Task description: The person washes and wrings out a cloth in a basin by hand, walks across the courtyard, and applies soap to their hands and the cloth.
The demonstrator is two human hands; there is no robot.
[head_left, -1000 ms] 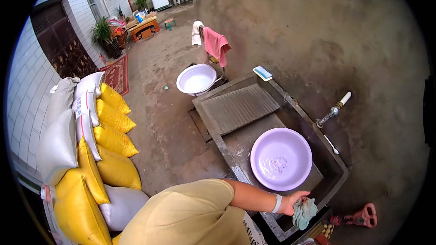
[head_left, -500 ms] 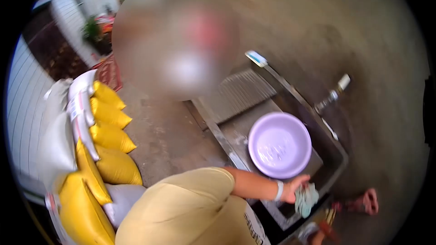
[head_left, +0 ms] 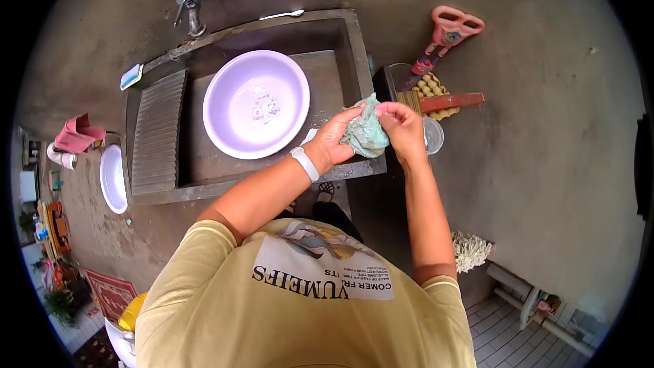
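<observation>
Holds a crumpled pale green cloth (head_left: 366, 135) between both hands, over the near right corner of a dark grey rectangular sink (head_left: 259, 185). Grips the cloth's left side in the left hand (head_left: 332, 142), with fingers curled around, thumb on top and a white wristband (head_left: 305, 163) behind. Pinches the opposite edge with the bent fingers of the right hand (head_left: 403, 129). Has a round lilac plastic basin (head_left: 221, 109) to the left, inside the sink, beside a ridged grey washboard (head_left: 158, 140); to the right, a red-handled brush (head_left: 453, 101).
</observation>
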